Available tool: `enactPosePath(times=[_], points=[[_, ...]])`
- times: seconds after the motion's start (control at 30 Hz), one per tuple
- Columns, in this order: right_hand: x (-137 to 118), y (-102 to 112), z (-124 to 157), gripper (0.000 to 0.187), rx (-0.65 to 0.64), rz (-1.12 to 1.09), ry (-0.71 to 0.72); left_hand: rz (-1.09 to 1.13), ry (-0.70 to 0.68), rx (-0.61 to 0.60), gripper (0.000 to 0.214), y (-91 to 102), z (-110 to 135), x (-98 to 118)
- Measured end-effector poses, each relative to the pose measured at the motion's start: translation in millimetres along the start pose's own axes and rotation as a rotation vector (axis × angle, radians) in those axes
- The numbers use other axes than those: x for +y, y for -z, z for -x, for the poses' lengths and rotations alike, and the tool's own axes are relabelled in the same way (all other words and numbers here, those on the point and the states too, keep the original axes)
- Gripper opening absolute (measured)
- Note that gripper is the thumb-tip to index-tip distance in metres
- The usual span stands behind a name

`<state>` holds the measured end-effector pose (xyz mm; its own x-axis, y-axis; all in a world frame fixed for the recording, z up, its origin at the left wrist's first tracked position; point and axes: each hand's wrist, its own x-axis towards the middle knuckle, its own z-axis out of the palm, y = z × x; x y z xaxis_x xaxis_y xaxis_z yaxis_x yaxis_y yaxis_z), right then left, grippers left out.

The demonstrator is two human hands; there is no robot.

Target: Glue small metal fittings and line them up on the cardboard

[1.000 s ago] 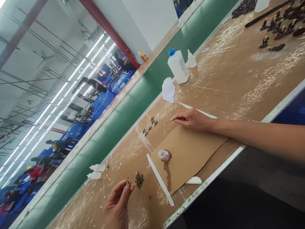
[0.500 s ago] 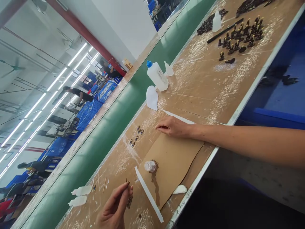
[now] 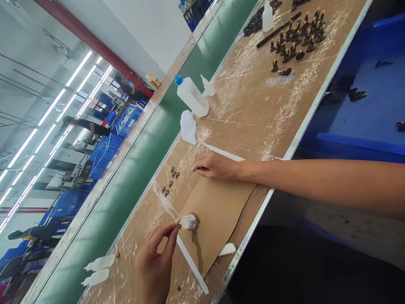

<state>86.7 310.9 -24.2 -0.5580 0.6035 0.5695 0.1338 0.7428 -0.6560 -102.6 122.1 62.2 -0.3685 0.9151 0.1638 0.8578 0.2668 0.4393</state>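
My left hand (image 3: 157, 253) pinches a small dark-and-gold piece (image 3: 179, 226) between thumb and fingertips, right beside a small clear cup (image 3: 189, 221) with whitish contents. The cup stands on a cardboard sheet (image 3: 218, 207), next to a dark wet streak. On the sheet's far end rests my right hand (image 3: 218, 166), its fingers curled together; whatever they hold, if anything, is hidden. Several similar small dark-and-gold pieces (image 3: 171, 182) stand on the bench to the left of that hand.
White strips (image 3: 193, 266) edge the cardboard. Further up stand a blue-capped bottle (image 3: 193, 98), a small nozzle bottle (image 3: 208, 86) and several dark gold-topped figures (image 3: 297, 36). Two squeeze bottles (image 3: 99, 262) lie lower left. A blue tray (image 3: 363, 114) sits beyond the bench edge.
My left hand has moved up and right toward the cup, bringing the small piece beside it. My right hand stays on the cardboard. The whole view has shifted slightly.
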Motion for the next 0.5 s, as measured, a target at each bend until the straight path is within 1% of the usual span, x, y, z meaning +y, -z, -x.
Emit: enactPosePath(times=[0.1,0.3,0.5], points=[[-0.7,0.1,-0.1,0.020,0.000,-0.008,-0.001,-0.048,-0.063,-0.043,0.024,-1.5,-5.6,9.2],[-1.7,0.2,-1.0,0.019,0.005,-0.014,-0.004,-0.164,-0.102,-0.179,0.026,-3.3,-19.7,-2.1],[-3.0,1.3,-0.6,0.019,0.013,-0.015,0.002,-0.198,-0.127,-0.191,0.026,-4.5,-24.7,-4.6]])
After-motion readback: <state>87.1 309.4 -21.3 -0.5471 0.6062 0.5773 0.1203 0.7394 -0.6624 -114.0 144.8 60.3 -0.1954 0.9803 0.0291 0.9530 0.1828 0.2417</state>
